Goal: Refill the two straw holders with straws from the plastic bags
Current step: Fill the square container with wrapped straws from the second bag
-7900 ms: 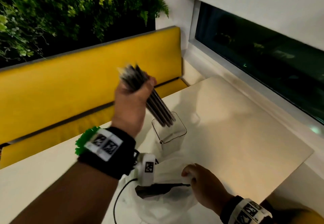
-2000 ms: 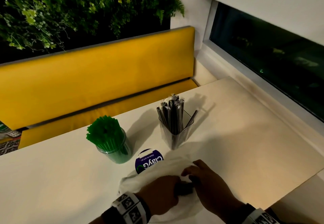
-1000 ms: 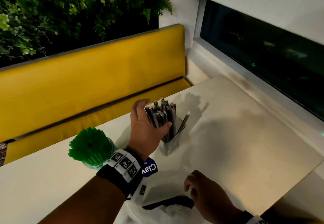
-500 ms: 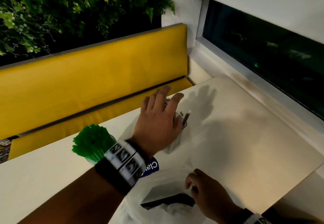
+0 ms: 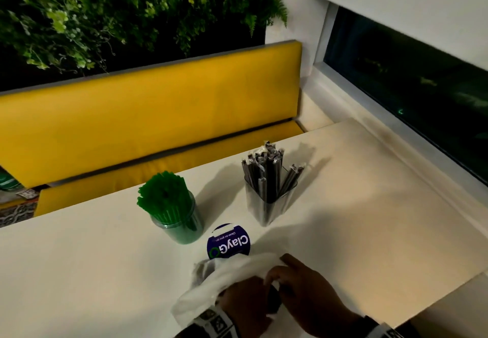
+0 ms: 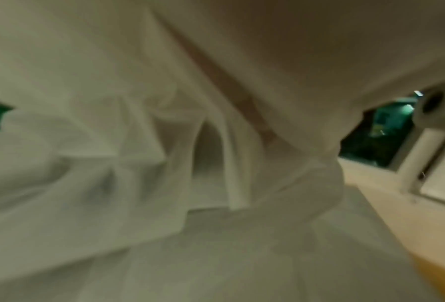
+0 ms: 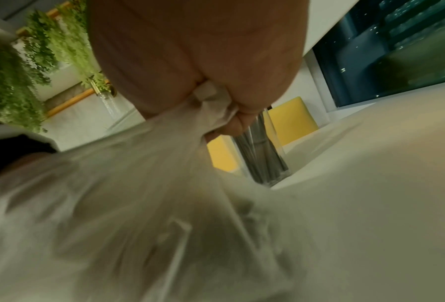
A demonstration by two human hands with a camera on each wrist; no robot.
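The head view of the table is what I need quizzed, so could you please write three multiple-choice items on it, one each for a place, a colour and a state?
1. Where does the round blue sticker lie?
A. On the bench
B. On the table, in front of and between the two holders
C. Inside the square holder

2. What colour are the straws in the round holder?
A. Green
B. Red
C. White

3. What is the right hand doing?
A. Resting flat on the table
B. Lifting straws
C. Pinching the white plastic bag

Answers:
1. B: the sticker lies on the table.
2. A: the green straws fill the round holder.
3. C: the right hand has bag plastic bunched in its fingers.
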